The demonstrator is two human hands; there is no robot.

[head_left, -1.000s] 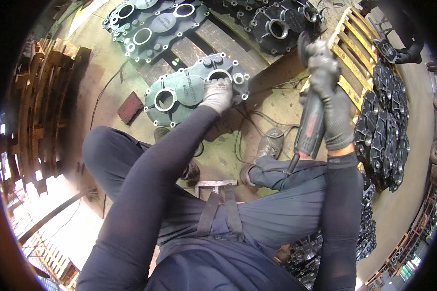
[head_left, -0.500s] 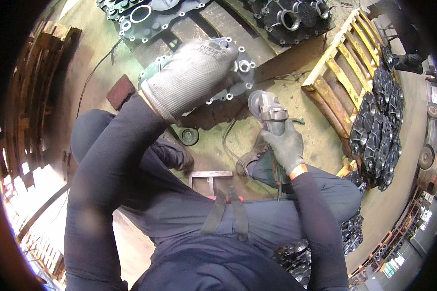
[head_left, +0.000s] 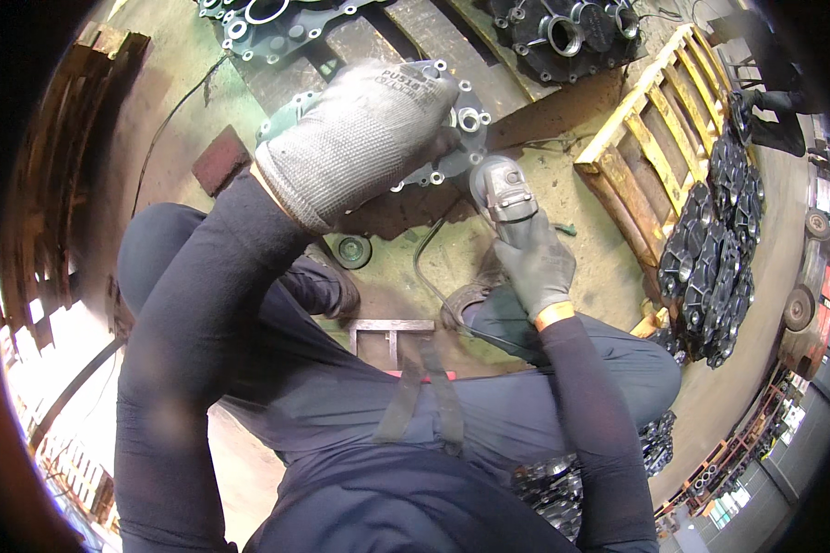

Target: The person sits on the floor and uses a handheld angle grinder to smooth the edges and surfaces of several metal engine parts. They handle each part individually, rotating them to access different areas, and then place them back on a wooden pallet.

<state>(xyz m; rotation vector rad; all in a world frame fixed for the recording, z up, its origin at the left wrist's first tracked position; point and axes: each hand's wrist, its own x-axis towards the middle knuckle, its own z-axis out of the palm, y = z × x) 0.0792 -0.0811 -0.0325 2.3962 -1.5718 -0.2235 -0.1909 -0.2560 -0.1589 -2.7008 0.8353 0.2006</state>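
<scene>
My left hand (head_left: pixel 373 129), in a grey knit glove, is closed over a cast metal cover (head_left: pixel 471 120). The glove hides much of the cover; its bolt-hole rim shows on both sides. An angle grinder (head_left: pixel 508 192) is gripped in my gloved right hand (head_left: pixel 537 263), its head pointing away from me. The grinder's disc is close to the cover's lower right edge; whether they touch I cannot tell.
More cast covers lie on the wooden pallet (head_left: pixel 360 51) ahead, including a dark one (head_left: pixel 567 37). At right stands a yellow pallet (head_left: pixel 650 129) beside stacked black castings (head_left: pixel 710 267). A reddish-brown block (head_left: pixel 221 160), a round disc (head_left: pixel 351 251) and a cable (head_left: pixel 419 263) lie on the floor.
My right hand has raised the grinder up and slightly left, and its head has turned toward the cover. My left hand stays on the cover.
</scene>
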